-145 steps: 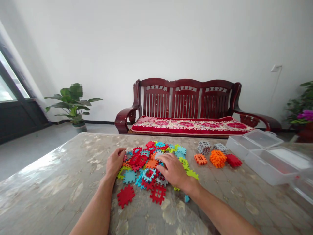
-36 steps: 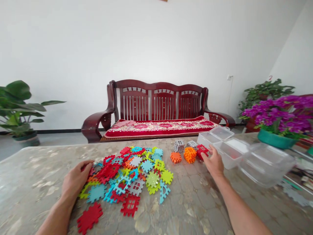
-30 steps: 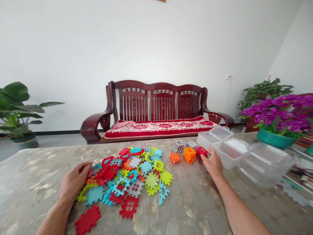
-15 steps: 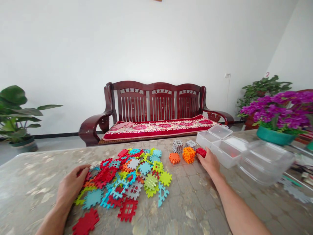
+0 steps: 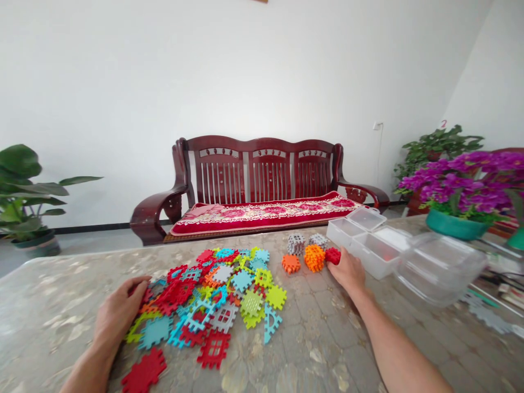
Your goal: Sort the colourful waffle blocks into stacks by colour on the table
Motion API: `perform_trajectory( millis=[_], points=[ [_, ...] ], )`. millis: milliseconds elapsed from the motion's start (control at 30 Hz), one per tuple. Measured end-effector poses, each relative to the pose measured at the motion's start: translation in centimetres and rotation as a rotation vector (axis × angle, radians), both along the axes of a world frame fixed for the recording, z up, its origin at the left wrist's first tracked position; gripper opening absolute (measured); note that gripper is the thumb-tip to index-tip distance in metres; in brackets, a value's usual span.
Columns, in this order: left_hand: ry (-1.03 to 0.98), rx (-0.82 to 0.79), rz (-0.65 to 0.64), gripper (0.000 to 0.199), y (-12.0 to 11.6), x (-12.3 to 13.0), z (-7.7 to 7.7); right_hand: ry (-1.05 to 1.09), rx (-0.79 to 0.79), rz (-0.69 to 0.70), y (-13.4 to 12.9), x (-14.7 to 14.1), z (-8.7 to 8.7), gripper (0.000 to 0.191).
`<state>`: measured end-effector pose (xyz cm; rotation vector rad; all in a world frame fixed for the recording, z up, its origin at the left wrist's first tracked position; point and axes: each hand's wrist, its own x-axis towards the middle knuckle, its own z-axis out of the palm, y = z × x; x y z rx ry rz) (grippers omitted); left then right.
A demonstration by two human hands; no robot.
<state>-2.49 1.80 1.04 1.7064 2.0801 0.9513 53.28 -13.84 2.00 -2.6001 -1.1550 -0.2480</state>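
Along a white wall [image 5: 262,71] at the back stands a long dark-red wooden settee, but nearer and broader in view is the counter [image 5: 311,338], its top patterned with pale flowers. The settee [image 5: 270,144] itself comes next, its seat spread with a red floral cover [image 5: 266,212]. A leafy potted plant [image 5: 30,191] stands at the left, and purple flowers [image 5: 466,174] rise from a green planter at the counter's right side. Near them sit a clear divided box [image 5: 370,262] and, just beside it, another clear container [image 5: 442,267].

On the counter, in front of the person, spreads a loose pile of toothed pieces [image 5: 223,273] in red, blue, green, grey and orange. The left hand [image 5: 118,311] rests against its left edge, fingers curled; whether its grip has hold of a piece I cannot tell. The right hand [image 5: 350,273], well apart, has its grip closed about a small red stack [image 5: 333,256], thumb on the near side.

Just left of that is a bigger orange stack [image 5: 315,258], with two grey stacks [image 5: 296,244] behind and a low orange stack [image 5: 291,264] farther left. Smallest, a solid red piece [image 5: 144,371] lies nearest the person, and a blue triangular piece [image 5: 271,323] lies at the pile's near right.
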Motion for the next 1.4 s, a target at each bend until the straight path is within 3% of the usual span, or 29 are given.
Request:
perform_trajectory(
  millis=[367, 833, 1033, 1133, 1200, 1300, 1400],
  points=[
    [0.039, 0.016, -0.033, 0.027, 0.0, -0.1, 0.0, -0.021, -0.043, -0.039, -0.7, -1.3, 0.1, 0.064],
    [0.071, 0.002, -0.005, 0.035, 1.2, -0.5, -1.3, -0.01, -0.013, -0.033, -0.5, -1.5, 0.1, 0.065],
    [0.05, 0.029, -0.016, 0.038, 0.9, -0.3, -1.3, -0.005, 0.079, 0.014, -1.1, -1.3, -0.4, 0.07],
    [0.043, 0.043, -0.003, 0.038, 0.5, 0.1, -1.0, -0.067, 0.258, 0.022, -1.5, -0.9, -0.5, 0.061],
    [0.043, 0.037, -0.006, 0.039, 0.4, 0.3, -0.9, -0.117, 0.444, 0.087, -1.6, -1.1, -0.5, 0.051],
    [0.042, 0.03, -0.001, 0.04, 0.4, 0.3, -1.0, -0.144, 0.667, 0.362, -1.3, -2.8, -0.4, 0.036],
    [0.032, 0.027, -0.009, 0.04, 0.4, 0.2, -1.0, -0.046, 0.689, 0.69, -0.8, -6.4, -0.5, 0.026]
  ],
)
